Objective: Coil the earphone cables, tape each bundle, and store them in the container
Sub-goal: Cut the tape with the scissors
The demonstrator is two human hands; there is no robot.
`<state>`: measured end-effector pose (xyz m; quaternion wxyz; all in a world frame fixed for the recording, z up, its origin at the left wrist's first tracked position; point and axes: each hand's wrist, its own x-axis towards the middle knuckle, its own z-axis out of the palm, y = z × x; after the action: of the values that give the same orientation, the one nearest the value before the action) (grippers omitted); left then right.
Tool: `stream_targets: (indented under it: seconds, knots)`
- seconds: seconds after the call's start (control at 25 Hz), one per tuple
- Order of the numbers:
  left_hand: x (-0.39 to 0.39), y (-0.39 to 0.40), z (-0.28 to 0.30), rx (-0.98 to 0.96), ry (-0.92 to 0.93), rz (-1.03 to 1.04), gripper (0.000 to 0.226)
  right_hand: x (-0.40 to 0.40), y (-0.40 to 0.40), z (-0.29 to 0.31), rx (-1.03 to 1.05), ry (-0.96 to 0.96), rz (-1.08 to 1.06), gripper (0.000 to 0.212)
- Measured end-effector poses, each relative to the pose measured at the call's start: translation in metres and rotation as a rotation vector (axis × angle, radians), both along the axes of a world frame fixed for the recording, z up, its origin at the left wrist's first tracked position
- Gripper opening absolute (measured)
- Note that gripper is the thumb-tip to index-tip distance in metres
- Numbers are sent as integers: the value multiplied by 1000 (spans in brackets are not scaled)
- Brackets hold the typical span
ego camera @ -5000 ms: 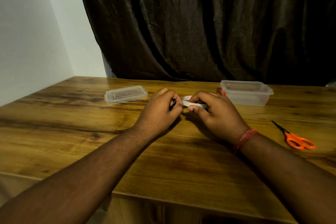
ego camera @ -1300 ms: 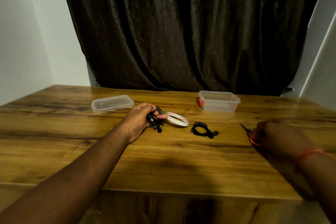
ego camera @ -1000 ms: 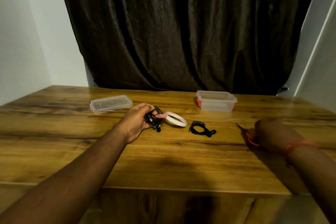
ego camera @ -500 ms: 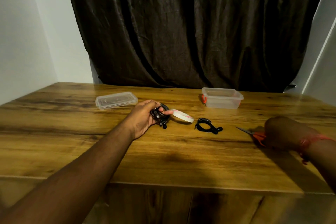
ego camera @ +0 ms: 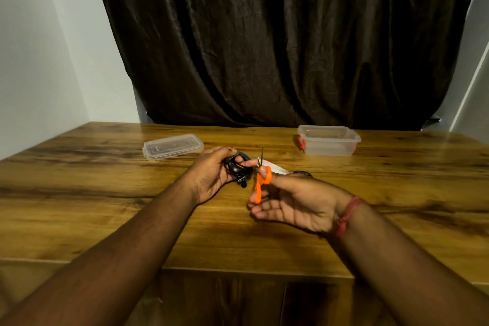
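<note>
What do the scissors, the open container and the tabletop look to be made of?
Scissors: glossy orange handles, apparently plastic; thin grey blades with a dull sheen, likely metal.
Container: clear, faintly frosted plastic, since the table shows through its walls; orange clips at the ends.
Tabletop: brown wood grain with knots and a soft sheen; solid wood or printed laminate cannot be told.
</note>
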<state>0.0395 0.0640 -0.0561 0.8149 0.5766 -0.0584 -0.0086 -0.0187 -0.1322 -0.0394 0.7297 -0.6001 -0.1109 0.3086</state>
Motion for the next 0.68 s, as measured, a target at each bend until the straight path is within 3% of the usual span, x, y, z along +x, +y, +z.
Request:
stream_targets:
  seconds: [0.48,0.68]
  knots:
    - [4,8,-3,-54,-22,-80,20,18,11,-20,145,63,226,45]
    - [1,10,-1,-85,-23,-95,19,18,14,-20,165,85,197,43]
